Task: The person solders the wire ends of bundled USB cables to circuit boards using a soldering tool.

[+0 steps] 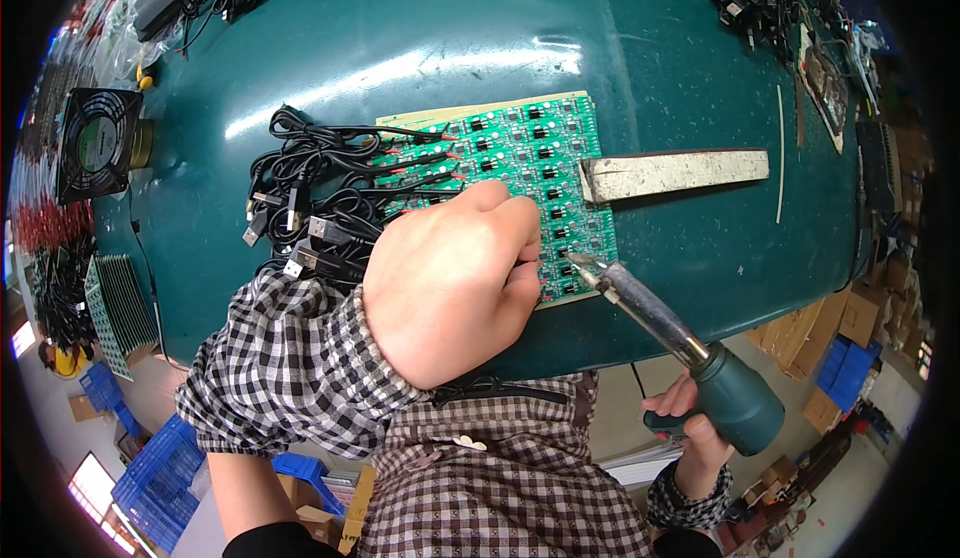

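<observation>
My left hand (450, 273) is closed in a pinch over the lower part of a green circuit board panel (575, 173). Between its thumb and finger shows a dark sliver with red beside it, which looks like a black cable's end; most of it is hidden. My right hand (690, 423) grips the green handle of a soldering iron (655, 313). Its tip points up and left, over the panel's lower right part near my left fingertips; whether it touches cannot be told. Black USB cables (310, 188) lie bundled left of the panel, several with red wire ends on it.
A pale, worn bar (680, 175) rests at the panel's right edge on the green table mat (400, 28). At far left stand a black fan (100, 145) and a rack of boards (122, 313). More cables (745, 3) are heaped at the far right; a thin stick (780, 153) lies nearer.
</observation>
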The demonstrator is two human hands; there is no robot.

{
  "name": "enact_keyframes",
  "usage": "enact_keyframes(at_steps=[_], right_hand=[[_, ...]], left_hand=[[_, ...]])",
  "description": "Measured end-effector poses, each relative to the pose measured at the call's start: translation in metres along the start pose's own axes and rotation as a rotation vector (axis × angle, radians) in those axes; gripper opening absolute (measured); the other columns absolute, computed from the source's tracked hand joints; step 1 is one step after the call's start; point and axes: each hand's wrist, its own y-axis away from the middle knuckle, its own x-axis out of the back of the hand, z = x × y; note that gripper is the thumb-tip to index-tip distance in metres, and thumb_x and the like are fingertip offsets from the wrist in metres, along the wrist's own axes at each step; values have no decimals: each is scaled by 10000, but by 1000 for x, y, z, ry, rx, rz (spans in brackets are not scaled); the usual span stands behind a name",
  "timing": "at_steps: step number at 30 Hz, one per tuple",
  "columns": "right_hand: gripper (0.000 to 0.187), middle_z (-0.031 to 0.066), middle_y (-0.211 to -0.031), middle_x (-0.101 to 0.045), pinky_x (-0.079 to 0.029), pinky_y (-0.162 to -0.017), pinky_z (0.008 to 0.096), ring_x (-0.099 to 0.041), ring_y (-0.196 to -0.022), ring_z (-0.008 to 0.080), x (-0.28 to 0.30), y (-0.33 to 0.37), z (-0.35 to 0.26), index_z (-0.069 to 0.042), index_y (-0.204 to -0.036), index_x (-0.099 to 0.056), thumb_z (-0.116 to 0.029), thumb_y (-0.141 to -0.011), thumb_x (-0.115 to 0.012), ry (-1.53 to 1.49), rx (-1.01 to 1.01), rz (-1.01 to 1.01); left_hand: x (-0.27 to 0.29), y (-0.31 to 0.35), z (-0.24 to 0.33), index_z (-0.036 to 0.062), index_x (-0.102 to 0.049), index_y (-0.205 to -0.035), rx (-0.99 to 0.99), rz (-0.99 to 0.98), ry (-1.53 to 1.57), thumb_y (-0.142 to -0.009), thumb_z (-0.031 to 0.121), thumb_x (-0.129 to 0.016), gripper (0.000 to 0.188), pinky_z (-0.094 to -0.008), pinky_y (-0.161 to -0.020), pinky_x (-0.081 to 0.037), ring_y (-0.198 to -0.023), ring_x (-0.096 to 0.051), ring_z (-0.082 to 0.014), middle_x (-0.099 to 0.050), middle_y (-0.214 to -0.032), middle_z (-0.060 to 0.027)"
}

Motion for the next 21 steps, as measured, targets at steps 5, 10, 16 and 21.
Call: enact_keyframes(at_steps=[5,10,16,21], right_hand=[[635,75,-755,-511,-631,-638,382,-581,-660,185,4,-30,5,109,-1253,-410,-393,-926,-620,-72,204,-47],[534,66,-781,-486,-618,-586,350,-537,-696,169,7,-97,11,71,-1236,-394,-386,-993,-525,-560,285,-154],[516,58,-794,-474,-584,-552,311,-499,-715,154,16,-120,15,34,-1227,-401,-422,-1003,-493,-796,334,-287],[505,54,-777,-478,-576,-542,301,-507,-710,149,18,-116,16,32,-1218,-409,-416,-1003,-499,-772,360,-272]], left_hand=[[-2,0,-1,62,-572,-755,-9,9,20,-712,23,-663,108,-361,-557,-476,-637,-591,-269,-552,-729,-78],[0,5,-1,50,-581,-823,-29,4,-3,-728,16,-683,144,-364,-593,-491,-694,-604,-267,-566,-803,-89],[59,33,22,16,-632,-970,-93,12,17,-741,8,-735,251,-359,-792,-522,-926,-628,-315,-605,-1026,-146],[111,-16,-36,-30,-633,-976,7,177,-70,-832,-18,-657,146,-317,-788,-531,-905,-643,-200,-632,-975,-105]])
